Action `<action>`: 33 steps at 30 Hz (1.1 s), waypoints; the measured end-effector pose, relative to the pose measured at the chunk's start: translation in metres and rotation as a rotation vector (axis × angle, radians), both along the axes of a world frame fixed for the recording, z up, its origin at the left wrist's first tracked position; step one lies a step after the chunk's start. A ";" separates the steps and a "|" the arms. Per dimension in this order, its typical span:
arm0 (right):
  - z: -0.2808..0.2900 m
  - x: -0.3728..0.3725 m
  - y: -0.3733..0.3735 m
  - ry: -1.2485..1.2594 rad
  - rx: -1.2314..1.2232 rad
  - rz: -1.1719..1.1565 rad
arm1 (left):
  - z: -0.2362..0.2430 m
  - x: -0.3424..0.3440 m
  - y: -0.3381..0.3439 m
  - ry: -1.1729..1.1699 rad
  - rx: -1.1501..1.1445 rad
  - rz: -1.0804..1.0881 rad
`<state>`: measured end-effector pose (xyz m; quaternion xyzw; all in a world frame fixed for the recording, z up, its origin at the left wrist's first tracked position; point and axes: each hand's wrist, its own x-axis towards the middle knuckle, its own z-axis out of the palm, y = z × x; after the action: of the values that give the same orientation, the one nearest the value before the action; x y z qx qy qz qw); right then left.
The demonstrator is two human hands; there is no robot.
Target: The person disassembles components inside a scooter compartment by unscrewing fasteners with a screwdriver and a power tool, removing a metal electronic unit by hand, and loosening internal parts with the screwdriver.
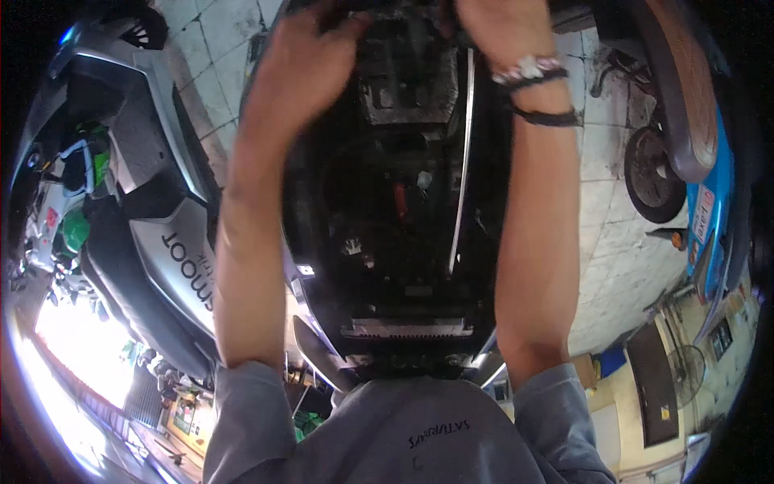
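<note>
Both my arms reach forward over a dark scooter body [387, 282] that lies open in front of me, with a deep black compartment inside. My left hand [310, 68] is at the far left side of the opening, its fingers blurred and partly cut off by the upper edge. Opposite it, at the far right side, is my right hand [508, 36], whose fingers run out of the picture. Whether either hand holds anything does not show. Between them sits a grey metal-edged panel [409, 101]. A small red piece [401, 200] lies deeper in the compartment.
A grey and black scooter [173, 250] stands close on my left. To the right are a brown seat [685, 89], a black wheel [655, 173] and a blue scooter body [709, 210]. The floor [609, 250] has pale tiles. A standing fan [685, 375] is at the lower right.
</note>
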<state>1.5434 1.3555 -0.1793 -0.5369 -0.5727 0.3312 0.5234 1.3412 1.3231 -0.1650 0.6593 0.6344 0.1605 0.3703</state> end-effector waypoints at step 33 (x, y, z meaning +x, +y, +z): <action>-0.066 -0.031 -0.028 -0.454 -0.379 -0.009 | -0.001 0.058 -0.151 -0.424 -0.654 0.110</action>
<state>1.5123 1.3271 -0.2454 -0.6882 -0.6005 0.3014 0.2738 1.3988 1.1718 -0.1662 0.4238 0.5959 0.1022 0.6744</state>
